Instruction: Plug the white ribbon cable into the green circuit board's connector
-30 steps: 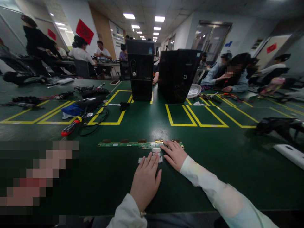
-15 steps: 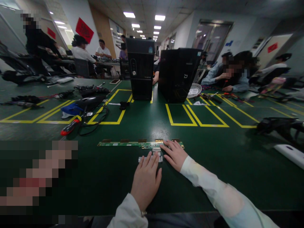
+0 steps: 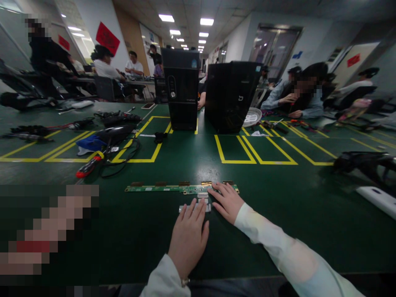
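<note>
A long, narrow green circuit board (image 3: 154,189) with several brown-gold tabs along its far edge lies across the dark green table. My right hand (image 3: 228,202) rests over the board's right end, palm down, its fingers stretched out and apart. Just in front of the board, my left hand (image 3: 189,235) lies flat with fingers extended. Its fingertips touch a small whitish, clear-looking piece (image 3: 184,208) that sits below the board's connector (image 3: 202,195). The fingers hide part of that piece, and neither hand is wrapped round anything.
Two black computer towers (image 3: 181,93) stand beyond the board. A red-handled screwdriver (image 3: 89,165) and a blue-and-black tool with a cable (image 3: 102,138) lie left. A white object (image 3: 377,201) is at the right. A blurred-out arm (image 3: 58,222) reaches in at left; other people sit further back.
Both hands stay in place on the board and the whitish piece. The view has shifted slightly, moving most things a little to the left.
</note>
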The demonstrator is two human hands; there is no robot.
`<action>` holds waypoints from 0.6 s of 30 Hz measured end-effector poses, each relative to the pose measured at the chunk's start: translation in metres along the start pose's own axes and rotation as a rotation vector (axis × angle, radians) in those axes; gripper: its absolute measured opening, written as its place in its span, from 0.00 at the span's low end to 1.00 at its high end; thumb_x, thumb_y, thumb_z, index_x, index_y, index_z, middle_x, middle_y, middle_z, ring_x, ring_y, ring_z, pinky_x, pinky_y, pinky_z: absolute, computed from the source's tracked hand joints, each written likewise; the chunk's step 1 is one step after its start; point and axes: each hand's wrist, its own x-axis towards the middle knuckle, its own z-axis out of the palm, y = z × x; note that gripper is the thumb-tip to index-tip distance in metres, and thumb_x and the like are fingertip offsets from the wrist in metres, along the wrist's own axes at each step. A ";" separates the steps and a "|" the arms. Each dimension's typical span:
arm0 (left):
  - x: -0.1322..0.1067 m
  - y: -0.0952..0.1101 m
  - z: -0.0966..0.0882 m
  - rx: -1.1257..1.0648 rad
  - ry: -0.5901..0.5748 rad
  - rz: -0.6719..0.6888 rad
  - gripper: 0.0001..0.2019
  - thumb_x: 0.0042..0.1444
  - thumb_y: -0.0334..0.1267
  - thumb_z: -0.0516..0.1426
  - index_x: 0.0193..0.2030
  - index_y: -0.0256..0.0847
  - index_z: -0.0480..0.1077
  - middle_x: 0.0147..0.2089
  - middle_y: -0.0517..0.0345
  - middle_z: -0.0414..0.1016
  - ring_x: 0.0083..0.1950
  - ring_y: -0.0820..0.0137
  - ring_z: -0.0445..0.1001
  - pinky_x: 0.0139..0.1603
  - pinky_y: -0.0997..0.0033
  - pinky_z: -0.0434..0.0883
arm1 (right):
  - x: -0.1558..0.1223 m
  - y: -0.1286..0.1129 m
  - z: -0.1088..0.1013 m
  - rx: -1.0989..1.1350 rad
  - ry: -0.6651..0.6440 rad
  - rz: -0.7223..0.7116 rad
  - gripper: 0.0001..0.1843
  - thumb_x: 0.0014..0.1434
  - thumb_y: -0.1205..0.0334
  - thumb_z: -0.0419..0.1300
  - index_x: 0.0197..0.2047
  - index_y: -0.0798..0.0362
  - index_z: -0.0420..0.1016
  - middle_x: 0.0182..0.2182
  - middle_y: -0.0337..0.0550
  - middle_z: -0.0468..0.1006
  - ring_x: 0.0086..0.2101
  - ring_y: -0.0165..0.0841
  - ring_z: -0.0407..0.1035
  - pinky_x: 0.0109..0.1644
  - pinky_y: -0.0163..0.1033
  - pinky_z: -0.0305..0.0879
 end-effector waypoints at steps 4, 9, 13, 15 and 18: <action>0.000 -0.001 0.000 -0.005 0.001 -0.004 0.22 0.63 0.37 0.47 0.63 0.38 0.61 0.65 0.55 0.62 0.66 0.59 0.59 0.64 0.51 0.59 | 0.000 -0.001 -0.001 -0.003 -0.003 0.000 0.25 0.64 0.55 0.48 0.63 0.52 0.62 0.60 0.51 0.63 0.60 0.45 0.53 0.63 0.56 0.49; 0.000 -0.001 0.002 -0.012 -0.008 -0.009 0.23 0.63 0.37 0.46 0.64 0.39 0.60 0.66 0.56 0.61 0.67 0.60 0.57 0.65 0.52 0.58 | -0.001 -0.001 -0.001 0.004 -0.002 -0.001 0.25 0.64 0.55 0.48 0.63 0.52 0.62 0.60 0.51 0.62 0.60 0.45 0.53 0.63 0.56 0.49; 0.001 -0.001 0.003 -0.015 -0.006 -0.005 0.23 0.64 0.38 0.46 0.65 0.39 0.59 0.66 0.56 0.60 0.67 0.60 0.57 0.65 0.51 0.57 | -0.001 -0.001 -0.001 0.000 0.001 0.003 0.25 0.64 0.55 0.48 0.63 0.52 0.62 0.60 0.51 0.62 0.60 0.45 0.52 0.63 0.56 0.48; 0.001 -0.001 0.003 -0.014 -0.011 -0.008 0.23 0.64 0.39 0.46 0.65 0.39 0.59 0.66 0.56 0.60 0.67 0.59 0.57 0.65 0.51 0.58 | 0.000 0.000 0.000 0.001 0.001 0.006 0.25 0.64 0.55 0.48 0.63 0.52 0.62 0.60 0.51 0.62 0.60 0.44 0.52 0.63 0.56 0.48; 0.002 -0.001 0.001 -0.006 -0.012 -0.005 0.22 0.64 0.39 0.47 0.64 0.38 0.60 0.66 0.55 0.62 0.67 0.59 0.58 0.64 0.51 0.59 | 0.000 -0.001 0.000 0.009 -0.001 0.005 0.25 0.64 0.55 0.48 0.63 0.52 0.62 0.60 0.52 0.62 0.60 0.44 0.52 0.63 0.56 0.48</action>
